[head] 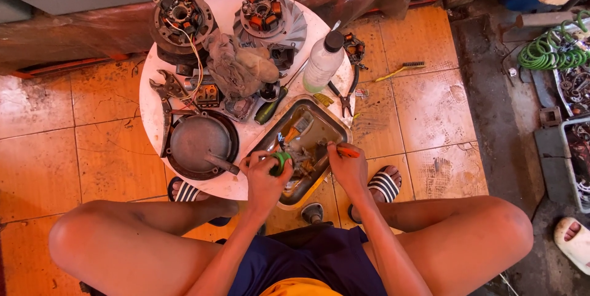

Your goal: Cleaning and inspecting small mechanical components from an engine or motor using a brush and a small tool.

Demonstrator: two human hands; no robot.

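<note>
Pinching a green part [281, 161], the left hand [263, 176] meets the right hand [347, 167], gripping an orange tool [348, 153], over the tray [332, 125], lower centre.

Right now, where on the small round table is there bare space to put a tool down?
Little room. The round white table is bare only along its left rim beside the pliers and at the front edge below the dark round cover. The middle, around the rag and bottle, is crowded.
</note>
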